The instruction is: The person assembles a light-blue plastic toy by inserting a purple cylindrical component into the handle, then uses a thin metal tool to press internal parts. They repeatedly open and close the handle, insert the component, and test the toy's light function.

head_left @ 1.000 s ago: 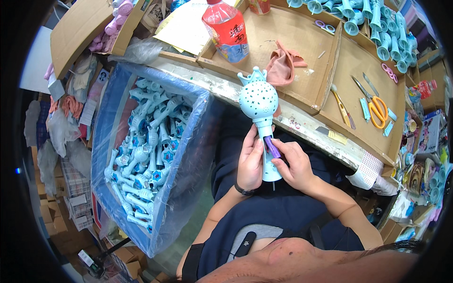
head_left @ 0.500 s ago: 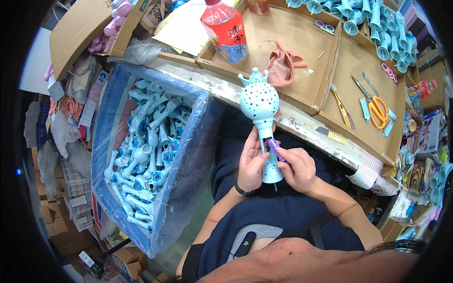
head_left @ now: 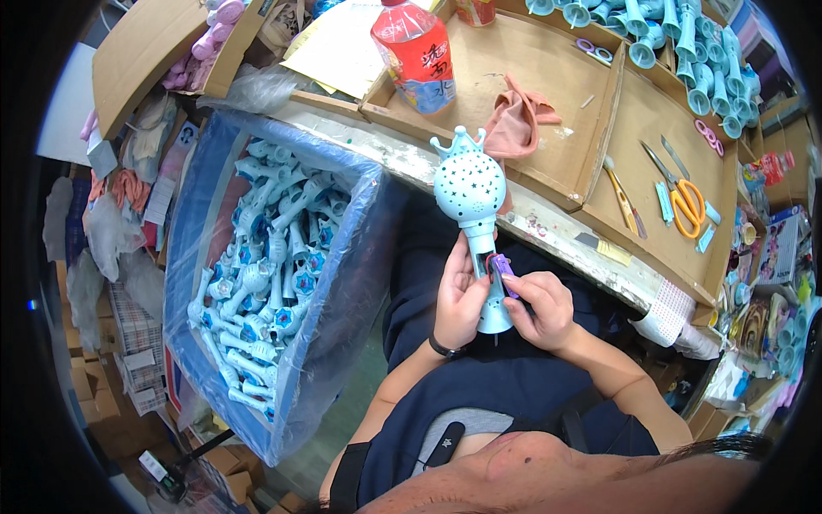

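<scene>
A light blue toy wand (head_left: pixel 469 190), with a crown on top of a ball pierced by star-shaped holes, stands nearly upright in front of me, its handle end toward my body. My left hand (head_left: pixel 458 301) is closed round its handle, thumb on the front. The handle has an open slot, and a red wire shows at it. Beside that slot my right hand (head_left: pixel 546 310) pinches a small purple block (head_left: pixel 503 267) between thumb and fingers. The wire appears to run to the block; what lies inside the handle is mostly hidden.
At my left, a plastic-lined blue bin (head_left: pixel 366 190) holds many similar blue wands. On the bench, cardboard trays (head_left: pixel 556 176) hold a cloth (head_left: pixel 514 124), a red-labelled bottle (head_left: pixel 417 64), orange scissors (head_left: pixel 687 206) and a brush (head_left: pixel 618 193). More blue parts (head_left: pixel 709 64) are piled at far right.
The purple block has turned slightly and sits a little further out from the handle, its face with the wire showing more. Both hands keep their grips.
</scene>
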`<state>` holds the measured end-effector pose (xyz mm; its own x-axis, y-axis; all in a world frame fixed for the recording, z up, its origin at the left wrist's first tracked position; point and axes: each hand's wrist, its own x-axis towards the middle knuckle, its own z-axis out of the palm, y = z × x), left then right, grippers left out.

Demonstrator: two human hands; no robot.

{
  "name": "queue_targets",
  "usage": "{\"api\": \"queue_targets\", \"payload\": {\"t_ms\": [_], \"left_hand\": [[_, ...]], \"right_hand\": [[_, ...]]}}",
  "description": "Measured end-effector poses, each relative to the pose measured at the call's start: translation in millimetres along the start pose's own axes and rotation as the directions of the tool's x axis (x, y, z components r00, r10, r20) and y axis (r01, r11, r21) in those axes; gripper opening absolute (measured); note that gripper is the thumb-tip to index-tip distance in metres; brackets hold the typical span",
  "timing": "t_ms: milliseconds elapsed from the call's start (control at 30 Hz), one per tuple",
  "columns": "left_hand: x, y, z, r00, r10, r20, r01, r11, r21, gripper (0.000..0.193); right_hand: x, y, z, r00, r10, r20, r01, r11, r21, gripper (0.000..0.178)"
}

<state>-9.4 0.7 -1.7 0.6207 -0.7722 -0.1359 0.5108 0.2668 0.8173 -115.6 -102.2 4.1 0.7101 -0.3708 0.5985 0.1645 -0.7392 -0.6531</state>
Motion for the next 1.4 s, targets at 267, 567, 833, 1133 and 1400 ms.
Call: {"api": "queue_targets", "payload": {"t_ms": [267, 567, 833, 1133, 1400], "left_hand": [[0, -1, 2, 1.000, 0.019, 0.019, -0.020, 0.999, 0.033, 0.065], [-2, -1, 5, 0.999, -0.001, -0.035, 0.004, 0.995, 0.100, 0.062], [-4, -8, 3, 0.999, 0.044, 0.013, -0.045, 0.975, 0.219, 0.071], [0, -3, 0, 1.000, 0.010, 0.013, -0.011, 0.996, 0.093, 0.069], [3, -6, 3, 0.997, 0.065, -0.048, -0.065, 0.998, -0.001, 0.040]], "right_hand": [[-4, 2, 2, 1.000, 0.009, -0.015, -0.009, 1.000, 0.009, 0.036], [-7, 0, -1, 0.999, -0.029, 0.022, 0.029, 0.999, -0.015, 0.038], [-8, -1, -6, 0.999, -0.015, 0.038, 0.018, 0.998, -0.068, 0.038], [-25, 0, -7, 0.997, 0.057, 0.049, -0.057, 0.998, -0.006, 0.033], [-25, -2, -4, 0.983, 0.170, 0.075, -0.174, 0.983, 0.056, 0.027]]}}
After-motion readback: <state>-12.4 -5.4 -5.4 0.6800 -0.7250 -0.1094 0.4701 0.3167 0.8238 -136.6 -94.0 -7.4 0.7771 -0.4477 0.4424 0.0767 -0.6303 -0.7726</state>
